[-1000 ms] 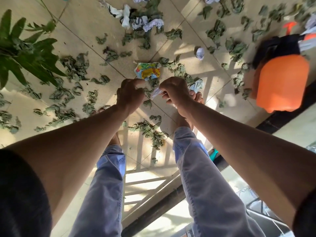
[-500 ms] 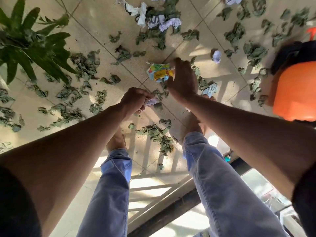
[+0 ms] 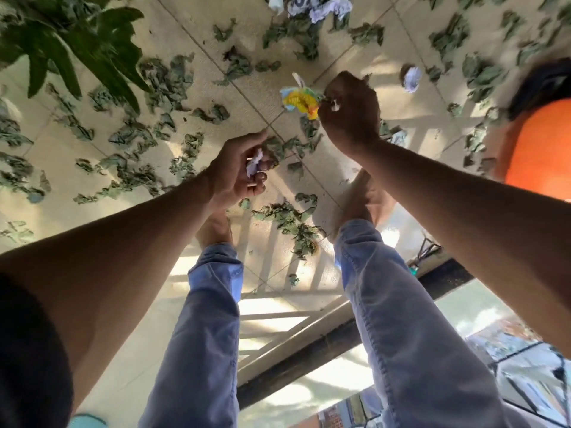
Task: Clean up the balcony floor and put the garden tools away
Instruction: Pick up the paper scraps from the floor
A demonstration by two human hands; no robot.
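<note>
Both hands holding litter over the leaf-strewn balcony floor.

Near: blue trouser legs, bare feet on tile. L hand curled round a small white paper scrap, w/ fingers folded in. R hand further out, pinching a crumpled yellow/blue wrapper by its edge, just above the floor. Dry leaves scattered all over the tiles. Orange sprayer bottle at R edge, blurred. Green plant top L; more white paper scraps at far top.
</note>
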